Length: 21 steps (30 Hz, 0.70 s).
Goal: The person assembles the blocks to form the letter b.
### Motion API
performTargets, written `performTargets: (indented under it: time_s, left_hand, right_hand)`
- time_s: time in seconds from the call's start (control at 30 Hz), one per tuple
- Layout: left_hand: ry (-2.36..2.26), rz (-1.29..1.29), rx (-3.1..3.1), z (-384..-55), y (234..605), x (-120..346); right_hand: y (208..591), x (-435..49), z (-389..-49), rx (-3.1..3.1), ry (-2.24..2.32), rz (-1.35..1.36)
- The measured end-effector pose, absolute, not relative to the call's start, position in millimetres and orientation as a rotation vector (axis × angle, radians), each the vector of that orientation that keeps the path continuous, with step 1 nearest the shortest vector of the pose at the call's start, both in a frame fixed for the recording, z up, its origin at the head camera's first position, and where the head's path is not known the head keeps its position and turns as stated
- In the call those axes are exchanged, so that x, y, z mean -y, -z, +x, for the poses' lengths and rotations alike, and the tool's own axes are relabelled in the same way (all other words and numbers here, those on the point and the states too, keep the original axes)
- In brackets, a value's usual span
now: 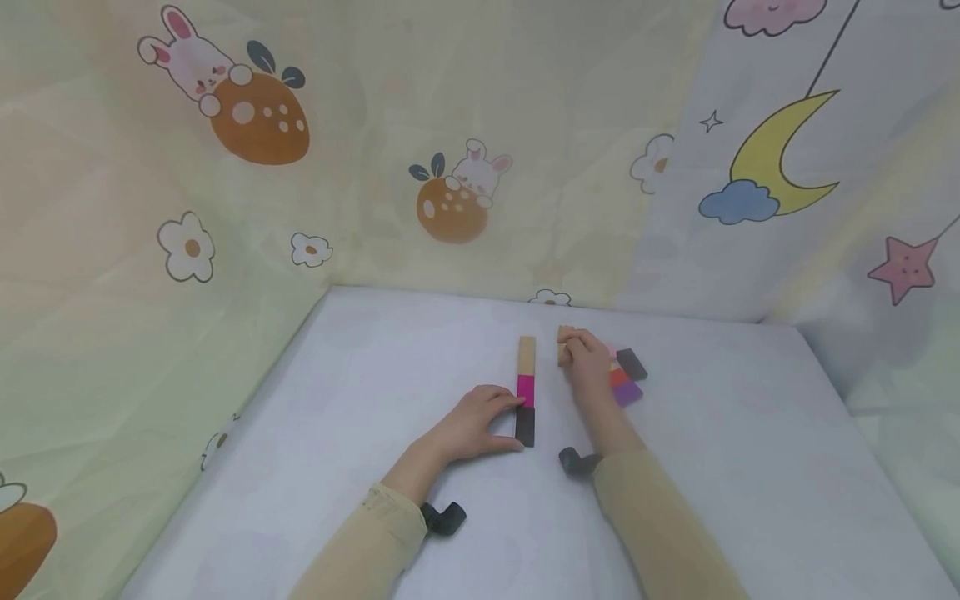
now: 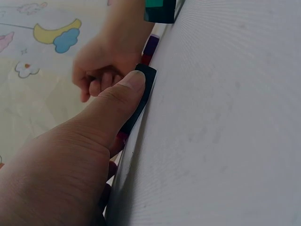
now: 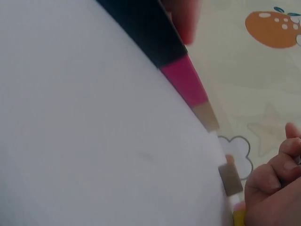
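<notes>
Left of the away-running tan-magenta-black block row, the left hand touches it, thumb and forefinger spread; right of it, the right hand curls at a tan block, hold unclear.

The printed cloth borders the white table at left, far side and right. Printed figures: rabbit, far left; moon with cloud, far right; star, right.
</notes>
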State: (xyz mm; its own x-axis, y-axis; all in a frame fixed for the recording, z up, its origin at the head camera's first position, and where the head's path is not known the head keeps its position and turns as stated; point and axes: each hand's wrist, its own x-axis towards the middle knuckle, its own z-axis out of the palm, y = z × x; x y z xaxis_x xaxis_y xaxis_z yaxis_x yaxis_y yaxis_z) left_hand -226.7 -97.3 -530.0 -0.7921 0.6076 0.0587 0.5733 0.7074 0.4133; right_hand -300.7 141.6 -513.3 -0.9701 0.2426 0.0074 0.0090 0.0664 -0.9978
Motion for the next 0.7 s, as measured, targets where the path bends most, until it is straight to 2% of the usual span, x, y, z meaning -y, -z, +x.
performTargets:
  time_s: [0.3, 0.7]
  left_hand:
    - [-0.635, 0.971, -2.818, -226.0, 529.6, 96.6]
    - [-0.624, 0.993, -2.836, -227.0, 529.7, 97.6]
  right_hand:
    - [517.9, -163.9, -303.9, 2.429, -1.752, -0.293]
    - [512.9, -155.0, -303.0, 2.824, -1.359, -0.197]
